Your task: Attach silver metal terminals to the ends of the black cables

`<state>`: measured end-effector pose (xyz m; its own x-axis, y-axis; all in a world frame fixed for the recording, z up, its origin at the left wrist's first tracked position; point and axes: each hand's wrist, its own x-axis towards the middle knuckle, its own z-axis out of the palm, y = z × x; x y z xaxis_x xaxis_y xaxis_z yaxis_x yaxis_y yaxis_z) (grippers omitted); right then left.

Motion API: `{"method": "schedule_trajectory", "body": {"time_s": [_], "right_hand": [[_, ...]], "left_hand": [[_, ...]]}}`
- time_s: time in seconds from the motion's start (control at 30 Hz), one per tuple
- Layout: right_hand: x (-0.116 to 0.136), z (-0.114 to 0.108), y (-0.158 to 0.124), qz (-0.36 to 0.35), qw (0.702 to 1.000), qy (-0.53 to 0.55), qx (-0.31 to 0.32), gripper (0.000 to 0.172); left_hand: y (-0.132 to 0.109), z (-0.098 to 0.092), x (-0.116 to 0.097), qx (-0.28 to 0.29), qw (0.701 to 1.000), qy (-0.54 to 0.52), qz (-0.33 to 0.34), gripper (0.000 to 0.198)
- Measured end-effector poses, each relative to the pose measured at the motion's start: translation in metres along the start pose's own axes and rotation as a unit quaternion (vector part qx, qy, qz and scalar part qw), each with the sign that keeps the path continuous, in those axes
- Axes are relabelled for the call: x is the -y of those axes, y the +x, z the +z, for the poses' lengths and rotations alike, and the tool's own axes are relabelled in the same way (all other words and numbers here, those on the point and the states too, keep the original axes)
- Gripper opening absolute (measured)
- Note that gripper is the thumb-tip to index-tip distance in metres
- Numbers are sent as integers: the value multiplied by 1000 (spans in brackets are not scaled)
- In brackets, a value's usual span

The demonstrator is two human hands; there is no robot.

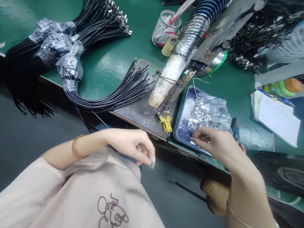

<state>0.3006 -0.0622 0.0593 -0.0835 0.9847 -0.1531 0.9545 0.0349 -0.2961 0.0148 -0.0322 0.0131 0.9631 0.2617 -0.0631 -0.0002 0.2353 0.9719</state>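
My left hand (131, 148) is closed in front of the bench edge, thumb and fingers pinched together. A small silvery bit shows at its fingertips, too blurred to name. My right hand (217, 144) reaches into the blue tray (179, 130), its thumb and fingertips pinched low over the tray's front part. Whatever lies between those fingertips is too small to make out. In the tray, a clear plastic bag (216, 107) lies among small shiny metal pieces (198, 112). Left of the tray, a bundle of black cables (107, 101) rests with its loose ends on a grey board (138, 114).
A hose with a whitish end (168, 73) hangs over the board beside a metal arm. Yellow clips (165, 120) sit at its front edge. Wrapped cable bundles (54, 45) lie left; pliers (236, 128) and papers (276, 116) right. A clear cup (164, 30) stands behind.
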Motion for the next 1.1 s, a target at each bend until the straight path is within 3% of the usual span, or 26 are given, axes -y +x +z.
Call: {"method": "schedule_trajectory", "body": {"time_s": [0.07,0.17,0.23,0.3,0.4,0.5,0.67,0.83,0.9,1.0,1.1], "right_hand": [[-1,2,-2,10,999,46,17,31],[-4,6,-7,38,994,87,-48,31],[-8,6,-12,51,991,91,-85,33],[-11,3,-17,58,990,85,-98,35],[-12,-1,-20,49,993,78,-69,38],[-10,-1,-19,49,995,73,-41,36],[-9,9,-11,44,997,63,-17,21],[-8,12,-8,11,999,43,-12,9],[-7,14,-9,9,999,41,-17,8],[-5,19,-12,18,997,56,-45,8],[2,25,-17,41,988,69,-129,9]], "left_hand": [[0,2,10,-150,987,-66,-7,8],[-7,6,19,-346,926,-152,18,21],[-14,8,23,-416,889,-192,27,28],[-20,9,26,-446,870,-209,22,31],[-23,8,29,-446,872,-202,15,30],[-20,6,29,-408,895,-179,12,28],[-9,7,18,-344,933,-103,-16,22],[2,9,8,-339,941,8,8,13],[4,10,5,-344,937,57,34,8],[6,11,2,-356,929,87,54,17],[7,11,0,-365,927,61,66,24]]}}
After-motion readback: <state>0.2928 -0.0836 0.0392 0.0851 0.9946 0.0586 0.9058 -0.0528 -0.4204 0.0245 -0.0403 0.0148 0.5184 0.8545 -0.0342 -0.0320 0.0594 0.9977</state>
